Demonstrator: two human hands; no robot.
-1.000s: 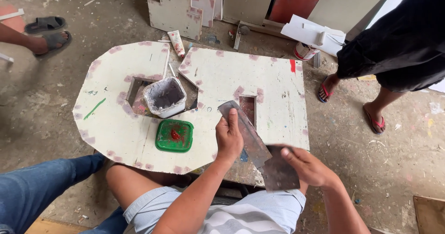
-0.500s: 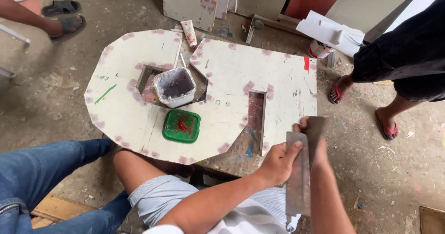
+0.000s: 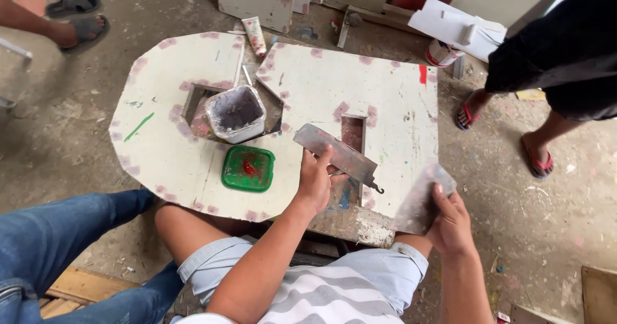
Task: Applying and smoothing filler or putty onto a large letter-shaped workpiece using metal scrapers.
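Hands two, left hand (image 3: 315, 181) and right hand (image 3: 452, 220), two scraper blades (image 3: 337, 156), one green lid (image 3: 248, 168)

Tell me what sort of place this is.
Probably a rough workshop or a painting and filling site. White cut boards patched with pink filler lie on a dusty concrete floor, beside a smeared putty tub. Both hands hold flat metal scraper blades.

Looks like a rough woodworking or furniture workshop, the kind where you work right on the ground. Dusty concrete floor (image 3: 77, 138) with chips and scraps everywhere, a white cut-out board (image 3: 360, 86) patched with pinkish filler lying flat, a tub (image 3: 236, 113) of putty, a green lid (image 3: 248, 168) with red paste, a tube (image 3: 254, 35), and more painted panels (image 3: 257, 0) leaning at the back. People around in sandals.
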